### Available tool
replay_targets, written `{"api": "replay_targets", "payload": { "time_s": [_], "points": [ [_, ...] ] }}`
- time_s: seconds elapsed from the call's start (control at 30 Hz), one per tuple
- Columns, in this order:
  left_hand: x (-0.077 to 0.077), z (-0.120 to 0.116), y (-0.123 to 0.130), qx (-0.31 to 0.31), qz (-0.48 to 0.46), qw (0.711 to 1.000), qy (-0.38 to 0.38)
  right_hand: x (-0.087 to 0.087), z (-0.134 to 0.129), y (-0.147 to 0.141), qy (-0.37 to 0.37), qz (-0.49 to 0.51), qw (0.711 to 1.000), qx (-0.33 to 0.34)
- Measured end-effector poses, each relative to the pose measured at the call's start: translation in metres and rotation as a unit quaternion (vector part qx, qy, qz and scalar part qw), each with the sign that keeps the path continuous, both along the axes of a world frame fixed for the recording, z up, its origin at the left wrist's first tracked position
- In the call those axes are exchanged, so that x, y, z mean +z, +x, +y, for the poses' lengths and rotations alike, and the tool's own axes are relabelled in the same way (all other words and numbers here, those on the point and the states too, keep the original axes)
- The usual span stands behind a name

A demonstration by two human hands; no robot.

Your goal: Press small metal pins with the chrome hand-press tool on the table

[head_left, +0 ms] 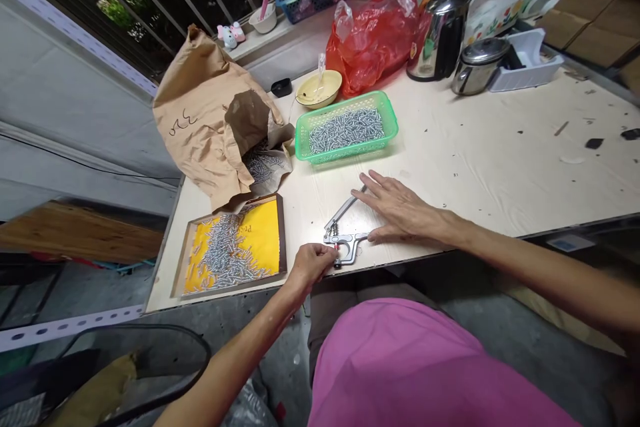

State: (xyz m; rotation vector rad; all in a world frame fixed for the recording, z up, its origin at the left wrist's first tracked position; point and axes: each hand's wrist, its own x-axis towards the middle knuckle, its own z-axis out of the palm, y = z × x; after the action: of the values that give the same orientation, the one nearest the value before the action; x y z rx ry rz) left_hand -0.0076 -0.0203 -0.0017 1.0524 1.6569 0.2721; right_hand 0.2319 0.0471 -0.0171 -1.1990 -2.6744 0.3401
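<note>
Head view: nearer me than the green basket (354, 154), a metal hand tool (345, 239) is lying flat. My left hand (311, 265) is pinching its end; my right hand (403, 210) is resting open, fingers spread, at its handles. Left of the green basket, a paper bag (200, 137) is showing "320".

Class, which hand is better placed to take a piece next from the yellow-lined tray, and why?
Probably the left hand: it is nearer the tray. The right hand is farther off, across the hand tool, its fingers by the long lever.
</note>
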Motion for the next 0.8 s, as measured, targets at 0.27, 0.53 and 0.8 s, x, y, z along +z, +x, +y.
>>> {"api": "replay_targets", "payload": {
  "time_s": [0.27, 0.53, 0.8],
  "points": [
    [0.002, -0.006, 0.001, 0.013, 0.012, 1.000, 0.001, -0.003, 0.016, -0.008, -0.018, -0.058, 0.995, 0.084],
    [0.000, -0.009, 0.000, 0.017, 0.016, 1.000, -0.003, 0.010, 0.003, -0.010, -0.010, -0.056, 0.997, 0.055],
    [0.009, -0.013, 0.007, -0.134, 0.209, 0.928, 0.278, 0.021, -0.010, -0.007, -0.049, -0.037, 0.997, 0.046]
  ]
}}
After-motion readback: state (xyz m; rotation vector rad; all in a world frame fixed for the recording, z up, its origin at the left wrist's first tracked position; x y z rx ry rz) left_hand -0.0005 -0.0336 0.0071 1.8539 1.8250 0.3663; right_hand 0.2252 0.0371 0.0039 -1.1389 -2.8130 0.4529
